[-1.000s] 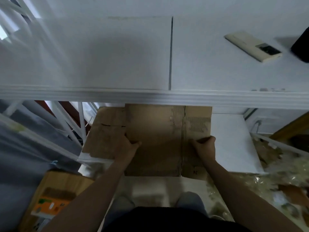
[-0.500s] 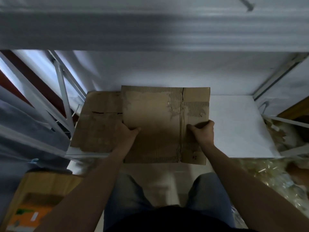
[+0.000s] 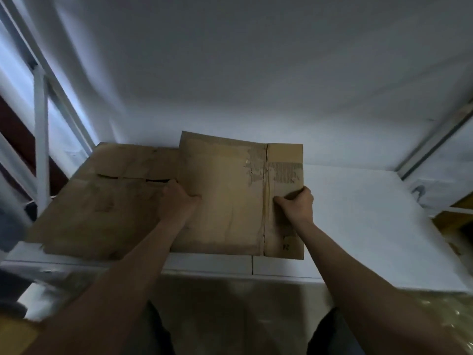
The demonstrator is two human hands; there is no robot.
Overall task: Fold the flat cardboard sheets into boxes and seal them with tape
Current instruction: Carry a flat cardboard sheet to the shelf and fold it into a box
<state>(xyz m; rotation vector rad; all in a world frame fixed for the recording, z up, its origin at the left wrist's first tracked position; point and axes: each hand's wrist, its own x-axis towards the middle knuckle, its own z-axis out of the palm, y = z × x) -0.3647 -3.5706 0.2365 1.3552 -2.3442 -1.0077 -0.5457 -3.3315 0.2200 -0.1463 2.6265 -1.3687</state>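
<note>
A flat brown cardboard sheet (image 3: 225, 196) with torn tape marks lies on a low white shelf (image 3: 358, 221) under the table. My left hand (image 3: 176, 201) grips its left edge, thumb on top. My right hand (image 3: 297, 203) pinches its right edge, thumb pressed near the taped seam. A second, larger flat cardboard sheet (image 3: 102, 208) lies beneath it to the left, partly covered.
The white underside of the table (image 3: 256, 60) hangs low over the shelf. White metal frame bars (image 3: 41, 139) stand at the left. Clear plastic wrapping (image 3: 445, 319) lies at the lower right. My legs are below the shelf's front edge (image 3: 281, 274).
The view has dropped from the tabletop to beneath the table. Both hands keep their hold on the same sheet, and its far edge now sits slightly raised.
</note>
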